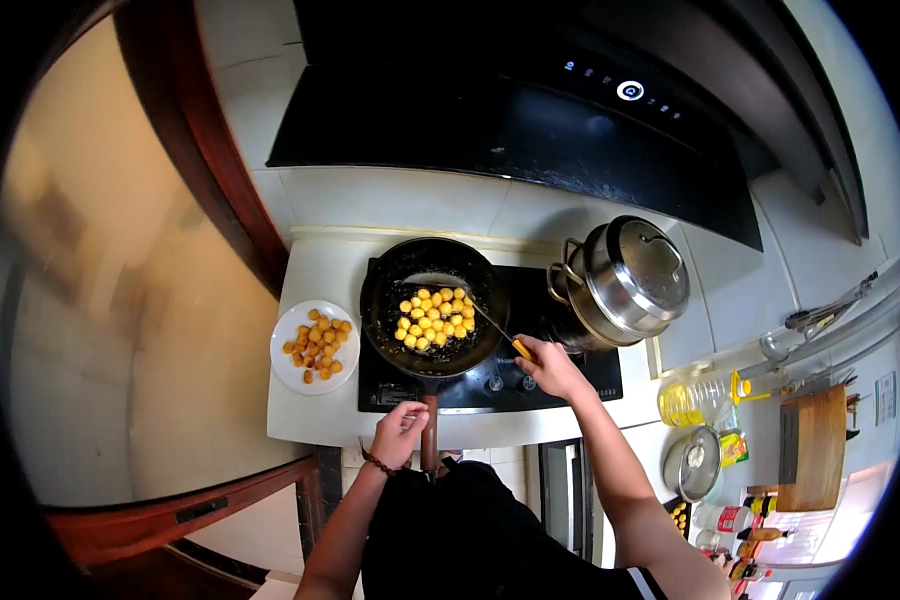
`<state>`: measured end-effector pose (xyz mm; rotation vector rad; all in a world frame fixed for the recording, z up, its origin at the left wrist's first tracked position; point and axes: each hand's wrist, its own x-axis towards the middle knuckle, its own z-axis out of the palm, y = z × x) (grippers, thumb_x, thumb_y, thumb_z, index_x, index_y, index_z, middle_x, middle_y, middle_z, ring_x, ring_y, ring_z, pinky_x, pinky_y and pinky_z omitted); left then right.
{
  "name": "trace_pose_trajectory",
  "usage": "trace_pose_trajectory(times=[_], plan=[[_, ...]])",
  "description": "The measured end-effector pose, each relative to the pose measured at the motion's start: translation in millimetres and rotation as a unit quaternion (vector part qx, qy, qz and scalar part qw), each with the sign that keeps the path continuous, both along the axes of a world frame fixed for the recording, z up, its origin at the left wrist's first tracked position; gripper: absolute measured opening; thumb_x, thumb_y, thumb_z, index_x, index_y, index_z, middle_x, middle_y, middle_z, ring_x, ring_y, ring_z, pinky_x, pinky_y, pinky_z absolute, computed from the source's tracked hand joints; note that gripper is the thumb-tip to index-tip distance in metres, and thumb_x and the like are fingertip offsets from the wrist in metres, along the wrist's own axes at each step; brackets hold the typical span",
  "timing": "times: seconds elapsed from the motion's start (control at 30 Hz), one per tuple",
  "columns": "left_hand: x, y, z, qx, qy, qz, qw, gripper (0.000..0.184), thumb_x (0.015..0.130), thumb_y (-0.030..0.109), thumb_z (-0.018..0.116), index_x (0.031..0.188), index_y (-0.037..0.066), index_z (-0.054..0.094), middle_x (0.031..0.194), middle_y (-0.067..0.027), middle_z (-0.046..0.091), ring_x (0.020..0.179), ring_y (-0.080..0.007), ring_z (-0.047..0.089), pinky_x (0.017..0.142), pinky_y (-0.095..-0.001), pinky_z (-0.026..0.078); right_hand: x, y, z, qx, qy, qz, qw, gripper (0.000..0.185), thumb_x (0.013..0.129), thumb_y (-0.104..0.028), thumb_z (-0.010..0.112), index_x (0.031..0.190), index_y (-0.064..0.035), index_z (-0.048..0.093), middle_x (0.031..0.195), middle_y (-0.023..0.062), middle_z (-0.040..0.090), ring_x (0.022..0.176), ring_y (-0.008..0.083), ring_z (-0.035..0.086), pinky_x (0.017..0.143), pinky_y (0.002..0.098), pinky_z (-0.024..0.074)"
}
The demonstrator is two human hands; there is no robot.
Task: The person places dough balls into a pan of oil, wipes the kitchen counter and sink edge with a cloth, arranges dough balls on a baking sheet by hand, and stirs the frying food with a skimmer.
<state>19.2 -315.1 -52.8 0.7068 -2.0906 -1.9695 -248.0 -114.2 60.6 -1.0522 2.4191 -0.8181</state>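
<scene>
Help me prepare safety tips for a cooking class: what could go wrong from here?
The pan has its handle jutting past the front edge of the counter, so a bump from the body might shift it. The yellow balls crowd together inside, so a brisk push with the utensil in the right hand could flick some out.

White kitchen countertop [315, 418] | left: round white plate [282, 370] rests on it | middle: black cooktop [575, 387] carries dark wok [383, 290] and lidded steel steamer pot [625, 282] | right stretch: oil jug [692, 403], metal bowl [709, 484] stand
</scene>
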Motion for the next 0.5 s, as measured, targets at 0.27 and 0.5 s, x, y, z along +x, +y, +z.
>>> trace_pose_trajectory(times=[0.27,0.5], plan=[[-34,36,8,0.051,-0.02,-0.133,0.99,0.024,0.101,0.019,0.068,0.118,0.002,0.067,0.101,-0.0059,0.072,0.091,-0.0125,0.069,0.078,-0.027,0.055,68,36,-49,-0.138,-0.213,-0.197,0.947,0.045,0.097,-0.018,0.071,0.137,-0.0016,0.061,0.071,0.0066,0.062,0.057,0.0087,0.054,0.056,0.0293,0.0473],[-94,120,-42,-0.053,-0.098,-0.144,0.983,0.035,0.094,0.019,0.072,0.122,0.002,0.063,0.104,-0.0162,0.073,0.09,-0.0282,0.073,0.077,-0.0373,0.058,76,64,-72,-0.214,-0.304,-0.2,0.907,0.045,0.101,-0.015,0.066,0.142,-0.0009,0.056,0.067,-0.005,0.052,0.048,0.0029,0.044,0.043,0.0234,0.0336]])
